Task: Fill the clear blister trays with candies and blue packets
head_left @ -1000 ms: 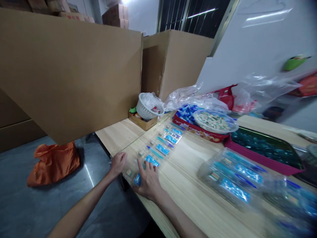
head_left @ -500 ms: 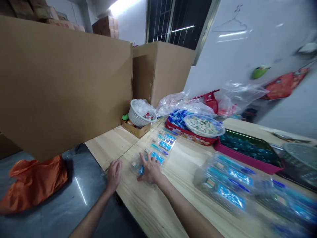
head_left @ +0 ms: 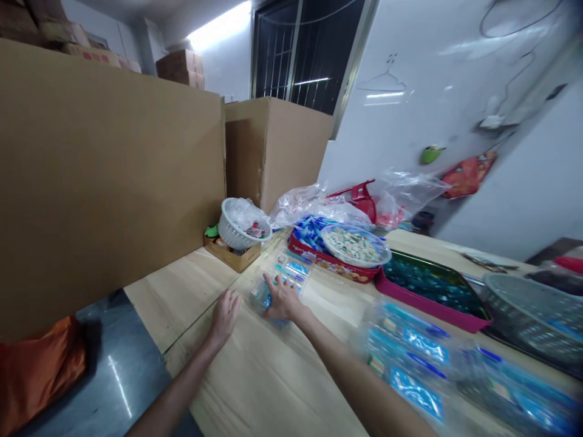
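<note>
1. The row of clear plastic packs point(head_left: 297, 267) lies on the tabletop point(head_left: 273, 388), its near end under the right hand. Blue inserts show through the plastic, with a blue pen beside one.
2. The right hand point(head_left: 283, 300) is over the near packs, its fingers spread wide and bent down onto the plastic. It seems to rest on them, not to grip them.
3. The left hand point(head_left: 225, 314) rests just beside the row, fingers close together and loosely curled. Nothing shows in it, but the palm side is hidden, so I cannot tell whether it has hold of anything.
4. Nearer the person, to the right, a second group of packs point(head_left: 416, 388) looks filled with pens and blue inserts; blur hides finer detail.
5. Judging by this, the work is part-way: many packs hold pieces, while plenty of loose ones lie unpacked. Whether the packs under the right hand are complete cannot be told.
6. Behind the row, a red tray point(head_left: 328, 262) carries blue pens point(head_left: 312, 230) and a pale dish point(head_left: 388, 255) of small pieces point(head_left: 353, 244). Beside it stands a magenta tray point(head_left: 432, 309) of dark, shiny pieces.
7. Further out are a grey basket point(head_left: 537, 309) and, at the far left of the row, a white basket point(head_left: 234, 230) in a shallow cardboard box point(head_left: 241, 262).
</note>
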### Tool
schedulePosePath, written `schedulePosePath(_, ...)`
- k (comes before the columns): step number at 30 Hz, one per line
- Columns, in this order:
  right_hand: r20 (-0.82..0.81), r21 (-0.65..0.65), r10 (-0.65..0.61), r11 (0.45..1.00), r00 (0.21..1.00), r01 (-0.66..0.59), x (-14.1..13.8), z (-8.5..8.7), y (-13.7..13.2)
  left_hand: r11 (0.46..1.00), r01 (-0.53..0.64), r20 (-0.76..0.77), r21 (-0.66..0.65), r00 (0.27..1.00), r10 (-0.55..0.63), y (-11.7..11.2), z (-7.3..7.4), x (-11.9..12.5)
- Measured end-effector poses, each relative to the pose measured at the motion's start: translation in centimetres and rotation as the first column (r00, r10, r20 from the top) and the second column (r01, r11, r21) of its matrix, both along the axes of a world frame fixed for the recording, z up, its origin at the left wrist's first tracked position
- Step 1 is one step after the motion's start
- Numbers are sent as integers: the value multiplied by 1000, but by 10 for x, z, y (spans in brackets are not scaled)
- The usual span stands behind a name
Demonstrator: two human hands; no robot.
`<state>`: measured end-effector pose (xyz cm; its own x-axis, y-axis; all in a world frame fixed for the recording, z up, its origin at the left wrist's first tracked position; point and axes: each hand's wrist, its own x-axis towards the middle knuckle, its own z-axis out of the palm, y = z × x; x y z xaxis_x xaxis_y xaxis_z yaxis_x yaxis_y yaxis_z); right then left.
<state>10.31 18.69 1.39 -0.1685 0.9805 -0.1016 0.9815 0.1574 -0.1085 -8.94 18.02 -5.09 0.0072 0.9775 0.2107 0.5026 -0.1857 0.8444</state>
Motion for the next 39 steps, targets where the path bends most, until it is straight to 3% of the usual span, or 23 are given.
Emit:
schedulePosePath(5, -67, -41, 33, 998, 997, -36, -6, -15, -15, 1000, 28, 144, 0, 989, -28, 13, -13, 36)
schedulePosePath(8, -152, -91, 103, 989, 983, -118, -6, -12, -21, 999, -20, 284, -35, 958, 30, 15, -18, 41)
schedulePosePath(10, -280, -130, 113, 979, 953, -155, 4, -9, -11, 995, -48, 385, -85, 920, 77, 16, -20, 36)
schedulePosePath(13, -408, -103, -18, 994, 913, -27, 28, -9, 24, 986, -89, 514, -140, 845, 149, 18, -24, 24)
schedulePosePath(15, -360, -26, -113, 993, 926, 112, 47, -16, 52, 981, -103, 551, -162, 816, 176, 19, -28, 17)
schedulePosePath(19, -173, 23, -185, 981, 967, 191, 79, -37, 105, 983, -98, 513, -157, 842, 166, 19, -35, 11)
schedulePosePath(24, -113, -9, -324, 945, 939, 326, 113, -46, 148, 985, -87, 431, -148, 891, 144, 19, -37, 12)
schedulePosePath(33, -15, -64, -293, 954, 956, 292, 120, -60, 153, 980, -107, 418, -165, 893, 168, 19, -35, 13)
schedulePosePath(39, -3, -64, -274, 960, 962, 273, 116, -44, 152, 983, -121, 421, -142, 891, 170, 18, -29, 15)
